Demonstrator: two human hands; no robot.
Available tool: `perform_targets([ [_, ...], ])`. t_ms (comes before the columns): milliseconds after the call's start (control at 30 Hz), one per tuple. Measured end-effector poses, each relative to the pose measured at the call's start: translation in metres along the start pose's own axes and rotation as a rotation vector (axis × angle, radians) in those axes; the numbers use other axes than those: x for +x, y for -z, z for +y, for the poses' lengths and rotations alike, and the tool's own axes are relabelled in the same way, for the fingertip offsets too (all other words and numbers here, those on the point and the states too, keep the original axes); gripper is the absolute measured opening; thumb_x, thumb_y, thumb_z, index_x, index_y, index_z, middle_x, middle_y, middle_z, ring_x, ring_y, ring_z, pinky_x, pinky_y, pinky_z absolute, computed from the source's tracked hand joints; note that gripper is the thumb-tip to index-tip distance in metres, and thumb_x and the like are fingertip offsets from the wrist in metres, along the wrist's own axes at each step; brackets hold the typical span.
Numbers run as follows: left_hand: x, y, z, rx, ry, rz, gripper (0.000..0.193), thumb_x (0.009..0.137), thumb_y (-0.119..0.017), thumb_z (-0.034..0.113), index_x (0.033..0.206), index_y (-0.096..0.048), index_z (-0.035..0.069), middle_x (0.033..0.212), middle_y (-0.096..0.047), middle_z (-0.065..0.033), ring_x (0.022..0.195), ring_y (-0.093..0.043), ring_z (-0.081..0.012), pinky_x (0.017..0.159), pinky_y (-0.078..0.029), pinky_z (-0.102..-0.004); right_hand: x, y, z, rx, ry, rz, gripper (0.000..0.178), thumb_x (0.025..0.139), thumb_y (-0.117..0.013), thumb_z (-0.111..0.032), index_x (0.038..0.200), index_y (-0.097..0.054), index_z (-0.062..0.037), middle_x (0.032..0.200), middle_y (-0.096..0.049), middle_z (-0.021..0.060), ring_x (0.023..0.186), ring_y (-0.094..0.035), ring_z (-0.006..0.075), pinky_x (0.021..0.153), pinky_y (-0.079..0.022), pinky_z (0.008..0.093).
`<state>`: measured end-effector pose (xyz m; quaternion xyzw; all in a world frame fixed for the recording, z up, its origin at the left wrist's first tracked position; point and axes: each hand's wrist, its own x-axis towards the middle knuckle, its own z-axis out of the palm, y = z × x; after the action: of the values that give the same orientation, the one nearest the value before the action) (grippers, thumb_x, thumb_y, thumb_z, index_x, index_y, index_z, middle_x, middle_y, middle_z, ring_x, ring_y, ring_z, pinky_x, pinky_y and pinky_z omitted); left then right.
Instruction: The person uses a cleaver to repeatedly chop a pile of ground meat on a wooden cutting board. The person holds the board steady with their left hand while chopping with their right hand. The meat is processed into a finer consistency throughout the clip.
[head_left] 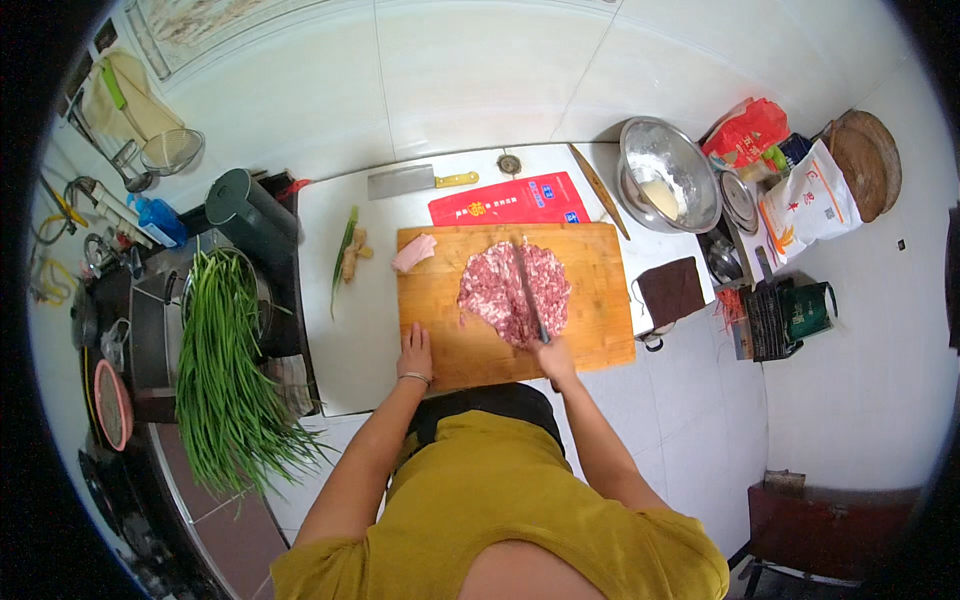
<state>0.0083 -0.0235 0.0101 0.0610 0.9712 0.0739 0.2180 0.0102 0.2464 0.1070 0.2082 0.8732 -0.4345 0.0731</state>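
The right hand point(556, 358) is hiding the handle of the long steel knife point(528, 290). The yellow-shirted torso is covering the near edge of the white tiled surface point(340, 370).

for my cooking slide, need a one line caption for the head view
Right hand chops minced meat with a cleaver on a wooden cutting board; left hand steadies it.

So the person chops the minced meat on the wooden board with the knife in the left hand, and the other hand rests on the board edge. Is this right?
Not quite: the head view shows the knife in the right hand. It lies across the minced meat on the wooden board, and the left hand rests on the board edge.
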Motion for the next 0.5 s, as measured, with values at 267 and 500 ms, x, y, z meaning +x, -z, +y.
perform_targets([
  [267,0.009,0.0,0.001,0.068,-0.015,0.065,0.08,0.066,-0.065,0.018,0.13,-0.018,0.006,0.138,-0.008,-0.0101,0.125,-0.015,-0.0276,0.1,-0.025,-0.0308,0.018,-0.037,0.068,-0.029,0.093,0.068,0.023,0.071,-0.056,-0.021,0.072,-0.054,0.0024,0.053,-0.05,0.0103,0.047,-0.049,0.0192,0.046,-0.038,0.0322],
  [500,0.001,0.032,0.015,0.071,0.022,-0.076,0.079,0.067,-0.064,0.016,0.13,-0.017,0.005,0.139,-0.007,-0.0107,0.125,-0.015,-0.0276,0.099,-0.027,-0.0314,0.002,-0.017,0.028,0.267,0.137,0.103,0.016,0.074,-0.054,-0.014,0.064,-0.05,-0.0013,0.045,-0.046,0.0036,0.036,-0.043,0.0147,0.036,-0.035,0.0304],
])
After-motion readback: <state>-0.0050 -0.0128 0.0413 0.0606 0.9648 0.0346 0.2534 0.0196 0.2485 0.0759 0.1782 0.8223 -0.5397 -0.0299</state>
